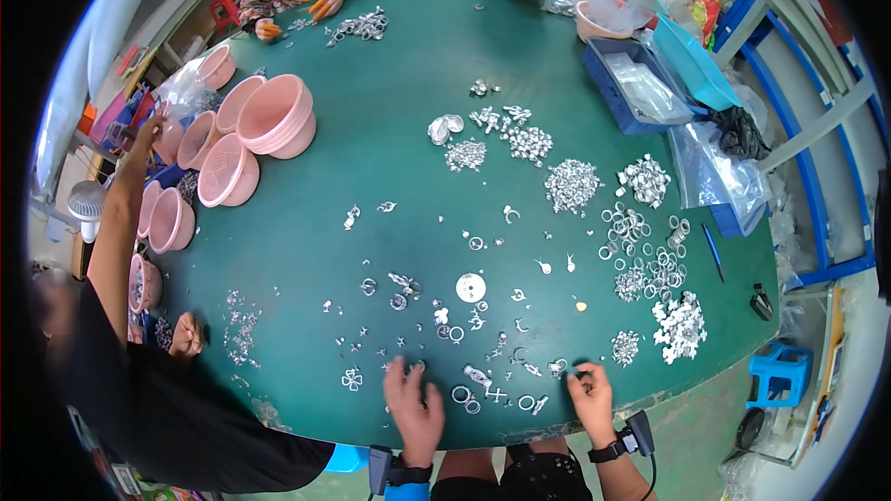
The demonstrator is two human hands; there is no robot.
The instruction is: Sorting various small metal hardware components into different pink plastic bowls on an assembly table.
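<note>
Silvery metal pieces [478, 376] lie scattered around and below the white disc [466, 282], apparently still ungrouped. Below-left of it, the left hand [415, 408] is spread, seemingly released; below-right, the right hand [592, 399] is curled, its grasp unclear. Upper-right, piles [573, 186] look already grouped.

Wide fisheye view from the wearer's head, upright, facing down and forward over the green tabletop [390, 158]. Left hand [415, 408] and right hand [591, 396] appear close, lower centre; the tabletop's far side lies upper centre.
</note>
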